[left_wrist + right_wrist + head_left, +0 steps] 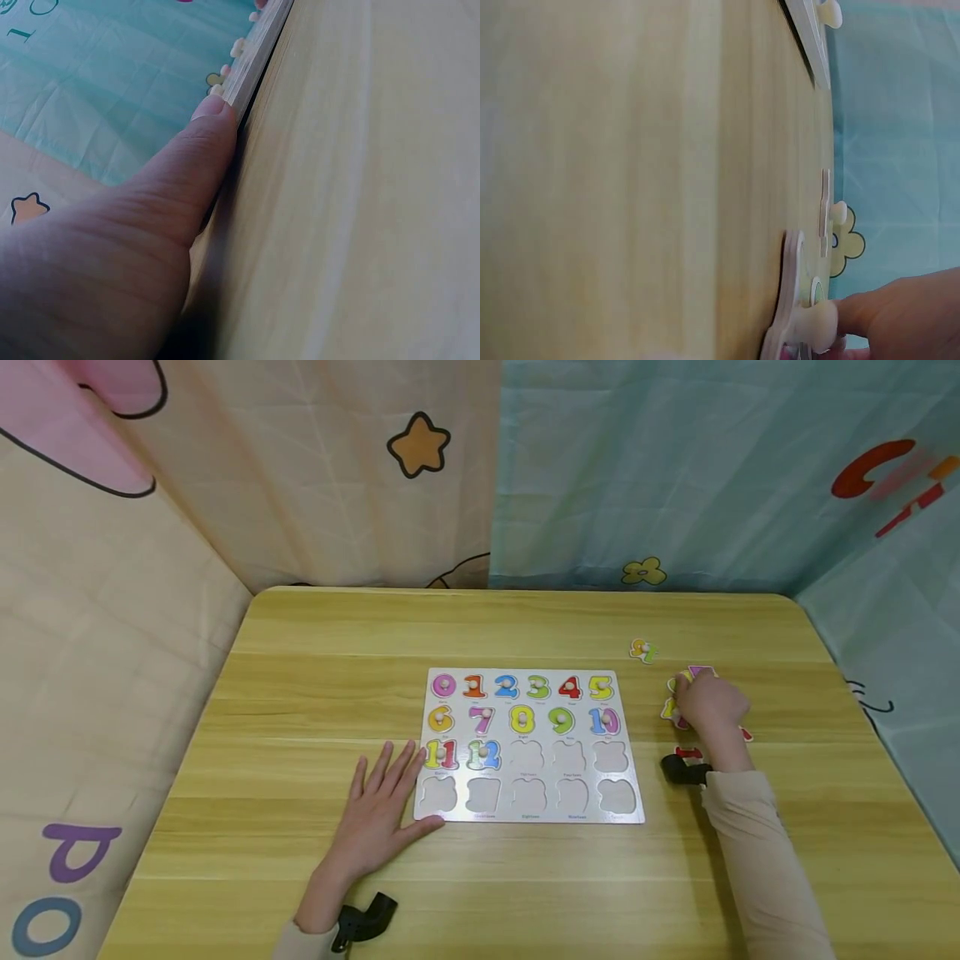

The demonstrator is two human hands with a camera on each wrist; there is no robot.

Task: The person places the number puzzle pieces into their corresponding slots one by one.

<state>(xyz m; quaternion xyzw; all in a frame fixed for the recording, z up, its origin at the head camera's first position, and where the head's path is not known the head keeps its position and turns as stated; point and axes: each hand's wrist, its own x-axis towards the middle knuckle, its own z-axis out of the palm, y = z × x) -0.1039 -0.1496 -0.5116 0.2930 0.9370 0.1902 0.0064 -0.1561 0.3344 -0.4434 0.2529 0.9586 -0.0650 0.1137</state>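
Note:
A white number puzzle board point(530, 817) lies on the table, with knobbed pieces for 0 through 12 seated in its upper rows and bare recesses below. My left hand point(378, 818) rests flat with fingers spread at the board's lower left corner. In the left wrist view its thumb point(199, 150) touches the board's edge. My right hand point(712, 703) reaches down with bent fingers into a pile of number pieces point(667, 710) right of the board. In the right wrist view its fingers point(885, 311) are beside a white knob point(817, 326); their tips are hidden.
A loose orange-and-green number piece point(642, 650) lies above the board's right corner. A red piece point(688, 752) sits close to the black right wrist camera point(684, 771). The wooden table point(330, 643) runs back to printed curtains point(645, 477).

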